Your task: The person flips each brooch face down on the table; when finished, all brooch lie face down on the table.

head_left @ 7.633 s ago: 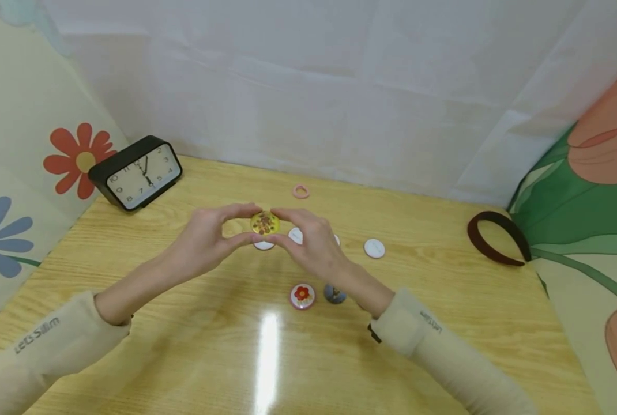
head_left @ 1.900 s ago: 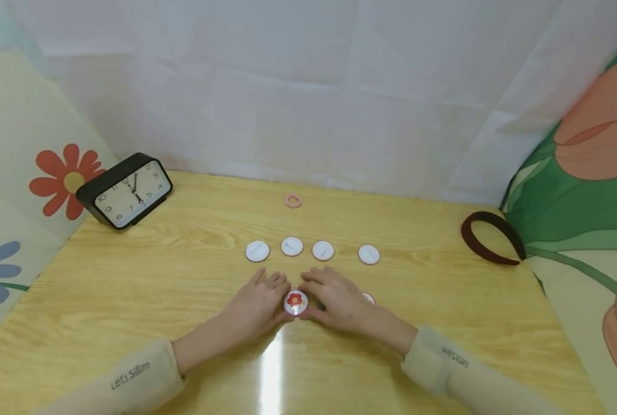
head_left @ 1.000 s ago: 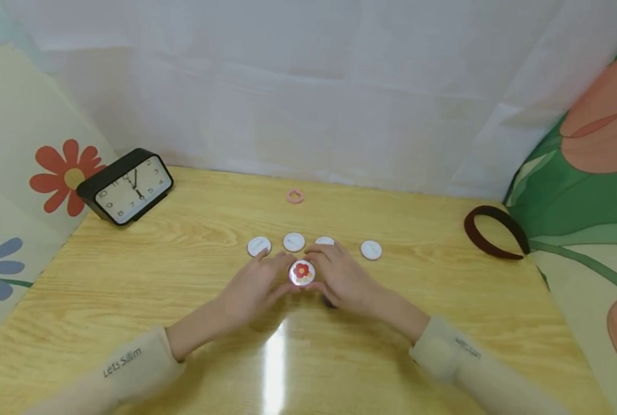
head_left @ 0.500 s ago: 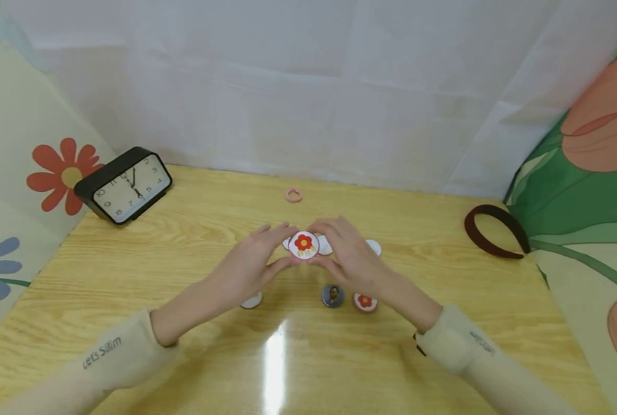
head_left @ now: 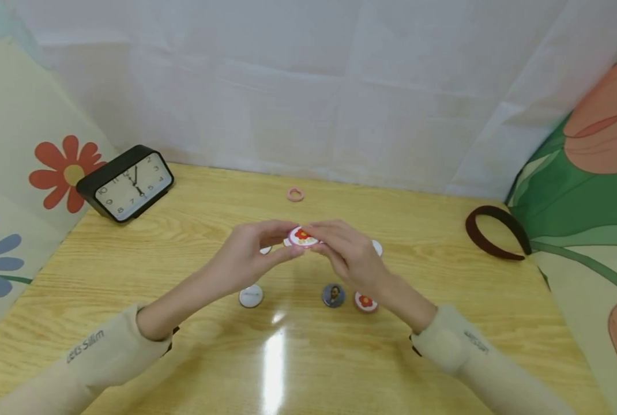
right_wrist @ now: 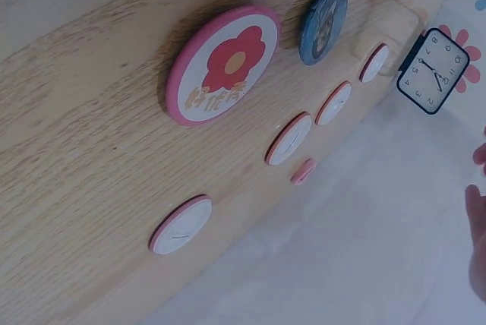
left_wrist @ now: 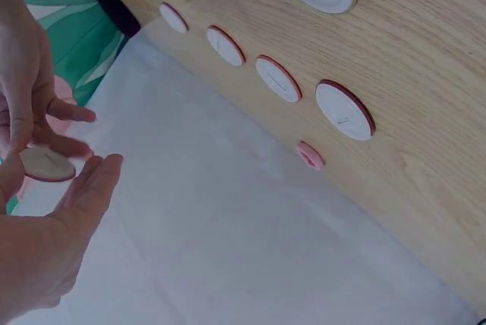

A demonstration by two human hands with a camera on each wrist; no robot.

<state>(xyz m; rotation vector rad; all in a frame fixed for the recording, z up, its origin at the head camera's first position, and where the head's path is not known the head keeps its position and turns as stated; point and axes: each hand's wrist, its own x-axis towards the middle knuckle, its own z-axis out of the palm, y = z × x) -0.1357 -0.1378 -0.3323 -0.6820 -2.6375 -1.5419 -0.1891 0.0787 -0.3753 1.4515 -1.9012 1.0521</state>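
Above the table, my left hand (head_left: 248,248) and right hand (head_left: 352,251) both pinch a round pin badge (head_left: 303,237) with a red flower on white and a pink rim. Its face tips back, fingers along the far edge and thumbs at the near one. The left wrist view shows its white back between the left hand (left_wrist: 61,241) and the right hand (left_wrist: 26,74). On the table below lie a blue portrait badge (head_left: 333,295), another red-flower badge (head_left: 365,301) and a white-backed badge (head_left: 251,295). Behind the hands runs a row of several face-down badges (right_wrist: 288,139), mostly hidden in the head view.
A pink ring-shaped item (head_left: 295,194) lies toward the back. At the back left stands a black clock (head_left: 127,183), and a dark red headband (head_left: 497,233) rests at the right. A white cloth (head_left: 308,104) hangs behind the wooden table (head_left: 204,351).
The flower badge has been lifted from the table between both hands and now tilts with its face turned upward. In the oldest frame the hands held a yellow badge.
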